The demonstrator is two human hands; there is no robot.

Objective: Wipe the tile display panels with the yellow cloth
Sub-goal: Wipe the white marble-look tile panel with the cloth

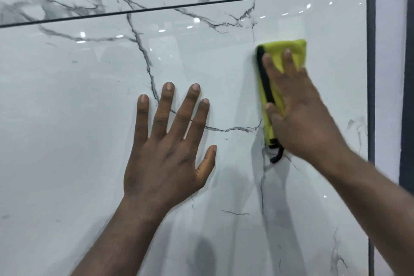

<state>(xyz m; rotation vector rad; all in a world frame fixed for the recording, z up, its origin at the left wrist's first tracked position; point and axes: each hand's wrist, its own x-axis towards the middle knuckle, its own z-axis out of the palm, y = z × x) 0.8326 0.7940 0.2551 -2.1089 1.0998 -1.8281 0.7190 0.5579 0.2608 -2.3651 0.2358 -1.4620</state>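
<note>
The veined tile panel (67, 123) bears the yellow cloth (292, 50) and the flat left hand (165, 154).

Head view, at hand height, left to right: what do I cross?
Bare panel → left hand, flat on the panel → yellow cloth, pressed by the right hand → dark frame strip.

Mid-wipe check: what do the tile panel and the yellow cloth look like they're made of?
Tile panel: glossy polished ceramic or porcelain in a white marble pattern with grey veins; ceiling lights mirror in it. Real stone cannot be ruled out. Yellow cloth: soft matte fabric, probably microfibre, with black stitched edging, pressed flat under the right hand.
</note>
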